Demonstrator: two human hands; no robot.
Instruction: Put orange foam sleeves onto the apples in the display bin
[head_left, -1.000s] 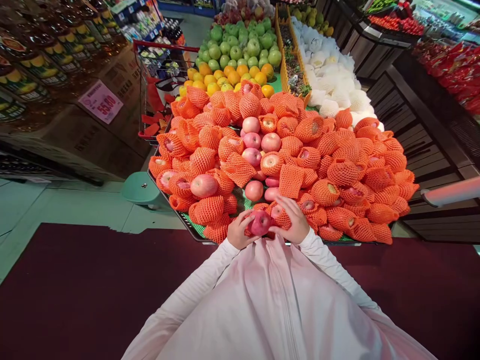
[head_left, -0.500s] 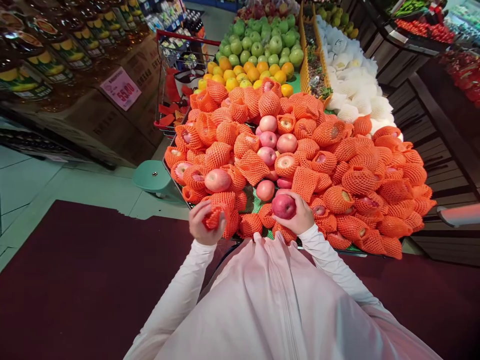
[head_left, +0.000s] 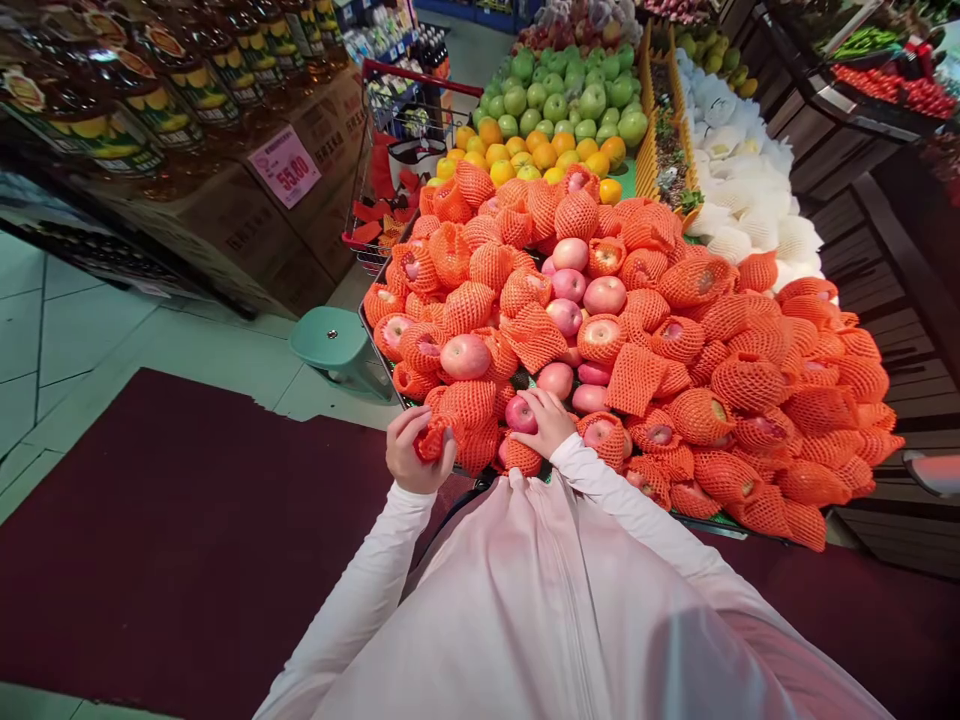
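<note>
My left hand [head_left: 411, 455] is at the front left edge of the fruit display, its fingers closed around a bunched orange foam net [head_left: 430, 440]. Whether anything sits inside that net is hidden. My right hand [head_left: 549, 424] has its fingers curled over a dark pink apple [head_left: 519, 414], low in the front of the pile. Around it lie several bare apples, such as a paler apple [head_left: 556, 380] just behind. Orange netted apples [head_left: 465, 404] heap up between and beyond my hands.
Oranges [head_left: 544, 150], green apples [head_left: 570, 100] and white-wrapped fruit [head_left: 750, 210] fill the display's far part. A red-handled shopping cart [head_left: 367, 150] stands at its left, near a teal stool [head_left: 330, 335]. Oil bottles [head_left: 172, 80] on cartons line the left.
My right hand has moved left and down onto the pile with the dark pink apple. The left hand still grips the net. The whole view has shifted, so the display appears further right.
</note>
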